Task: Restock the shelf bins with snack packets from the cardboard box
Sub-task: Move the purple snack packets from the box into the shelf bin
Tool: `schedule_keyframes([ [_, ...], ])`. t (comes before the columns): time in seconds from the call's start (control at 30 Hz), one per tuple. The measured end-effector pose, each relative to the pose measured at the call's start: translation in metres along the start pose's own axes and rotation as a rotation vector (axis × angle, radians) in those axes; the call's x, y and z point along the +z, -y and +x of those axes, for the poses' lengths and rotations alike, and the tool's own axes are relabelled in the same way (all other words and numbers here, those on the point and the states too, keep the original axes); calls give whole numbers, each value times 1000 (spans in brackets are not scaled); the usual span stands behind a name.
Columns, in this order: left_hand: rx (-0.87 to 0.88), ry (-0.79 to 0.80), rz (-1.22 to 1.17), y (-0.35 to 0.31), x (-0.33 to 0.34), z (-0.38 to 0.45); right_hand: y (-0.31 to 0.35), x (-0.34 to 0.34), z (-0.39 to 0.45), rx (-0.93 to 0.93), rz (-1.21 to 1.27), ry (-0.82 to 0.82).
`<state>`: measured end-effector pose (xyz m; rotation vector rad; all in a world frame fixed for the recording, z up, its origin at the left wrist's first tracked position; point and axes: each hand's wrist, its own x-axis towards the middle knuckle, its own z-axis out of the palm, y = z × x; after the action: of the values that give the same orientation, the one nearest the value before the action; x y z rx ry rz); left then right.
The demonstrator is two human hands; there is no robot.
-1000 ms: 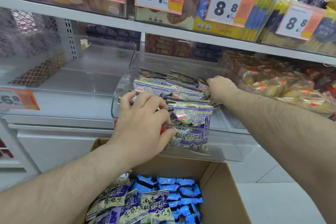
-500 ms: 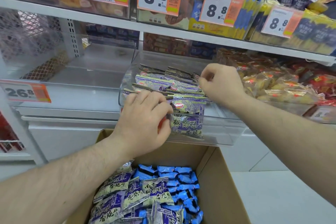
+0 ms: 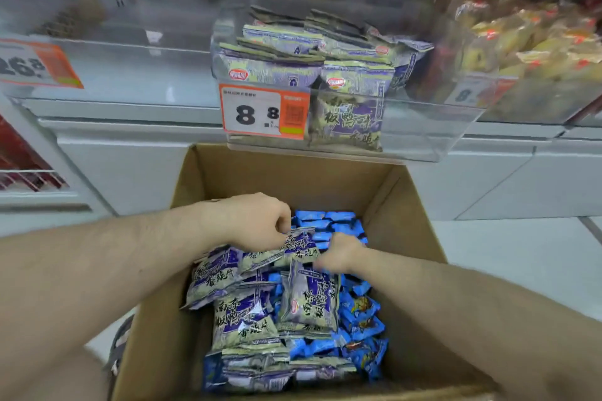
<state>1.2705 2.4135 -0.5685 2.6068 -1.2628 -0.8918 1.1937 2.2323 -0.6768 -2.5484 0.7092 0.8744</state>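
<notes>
Both hands are down inside the cardboard box (image 3: 400, 205), close together but not touching. The left hand (image 3: 257, 221) has its fingers curled down onto a purple snack packet (image 3: 298, 246) at the top of the heap, and it looks to be pinching the packet's upper edge. The right hand (image 3: 338, 254), just at its 4 o'clock, is also curled, knuckles up, against the same cluster of packets; its fingertips are blurred and tucked under, so I cannot tell whether it actually holds one. Below the hands, toward 6 o'clock, more purple packets (image 3: 244, 319) lie loosely overlapping on the left and middle of the box. Small blue packets (image 3: 358, 312) fill the right side and show again at the far end, at 12 o'clock from the hands. Beyond the box's far wall, straight up at 12 o'clock, a clear shelf bin (image 3: 423, 137) juts out over it, holding the same purple packets stacked flat, with two standing upright against its front wall. An orange and white price tag (image 3: 264, 112) reading 8.8 sits on the bin's front left. At 2 o'clock a neighbouring bin holds yellow and orange wrapped snacks (image 3: 527, 42), blurred. At 10 o'clock another price tag (image 3: 39, 65) hangs on a clear bin.
</notes>
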Motion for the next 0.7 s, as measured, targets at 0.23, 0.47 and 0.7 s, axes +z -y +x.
schedule_keyframes([
  [0.23, -78, 91, -35, 18, 6, -1, -11, 57, 5, 32, 4, 228],
  [0.47, -192, 253, -124, 26, 19, -4, -12, 45, -32, 83, 374, 153],
  [0.7, -564, 75, -1275, 1, 33, -6, 27, 23, -61, 106, 1491, 122],
])
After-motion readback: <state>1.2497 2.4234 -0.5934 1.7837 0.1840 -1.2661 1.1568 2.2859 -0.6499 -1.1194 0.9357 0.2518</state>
